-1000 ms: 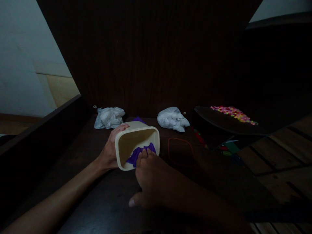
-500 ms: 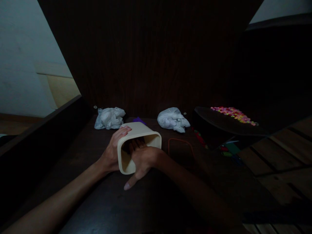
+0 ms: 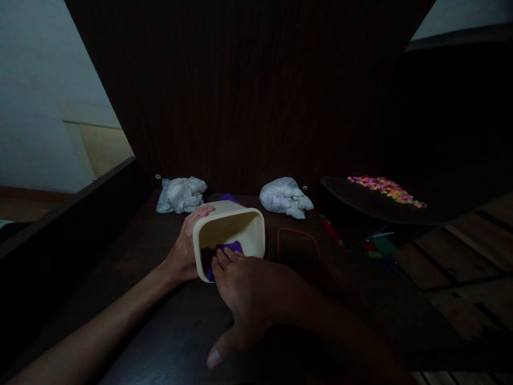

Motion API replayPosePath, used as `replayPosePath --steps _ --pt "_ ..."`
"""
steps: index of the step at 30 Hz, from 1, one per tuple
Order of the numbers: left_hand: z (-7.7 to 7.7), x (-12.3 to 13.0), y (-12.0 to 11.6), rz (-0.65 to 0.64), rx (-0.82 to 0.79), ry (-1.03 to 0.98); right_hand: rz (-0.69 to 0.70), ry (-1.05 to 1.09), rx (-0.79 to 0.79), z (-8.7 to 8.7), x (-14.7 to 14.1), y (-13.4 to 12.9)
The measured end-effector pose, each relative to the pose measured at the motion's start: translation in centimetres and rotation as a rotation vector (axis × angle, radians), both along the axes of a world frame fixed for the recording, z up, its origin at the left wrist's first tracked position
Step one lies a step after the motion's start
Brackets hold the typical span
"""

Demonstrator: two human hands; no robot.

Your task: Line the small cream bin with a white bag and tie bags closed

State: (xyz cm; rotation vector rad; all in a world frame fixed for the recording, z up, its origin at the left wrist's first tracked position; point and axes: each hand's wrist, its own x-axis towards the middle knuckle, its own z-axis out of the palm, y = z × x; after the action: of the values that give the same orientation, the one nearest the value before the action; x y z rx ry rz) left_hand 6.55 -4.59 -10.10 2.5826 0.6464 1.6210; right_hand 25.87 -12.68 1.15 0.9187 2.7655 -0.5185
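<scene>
Left hand clamps the bin by its left side, fingers over the top. Bin's tipped over, mouth toward the person. Right hand is at the bin's mouth: fingers close together, laid on the purple cloth inside, thumb splayed out clear of the rim. Purple scrap pokes out behind the bin. White bags on the bench: one behind-left of the bin, one behind-right. Orange frame just right of the bin. Bright bits well off to its right.
</scene>
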Motion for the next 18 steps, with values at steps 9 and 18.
replayPosePath --steps 9,18 --pt "0.6 0.2 -0.2 -0.023 0.054 0.048 -0.150 -0.120 -0.004 -1.5 -0.8 2.6" --pt "-0.2 0.0 0.2 -0.030 0.051 0.005 -0.094 -0.238 -0.206 -2.2 -2.7 6.3"
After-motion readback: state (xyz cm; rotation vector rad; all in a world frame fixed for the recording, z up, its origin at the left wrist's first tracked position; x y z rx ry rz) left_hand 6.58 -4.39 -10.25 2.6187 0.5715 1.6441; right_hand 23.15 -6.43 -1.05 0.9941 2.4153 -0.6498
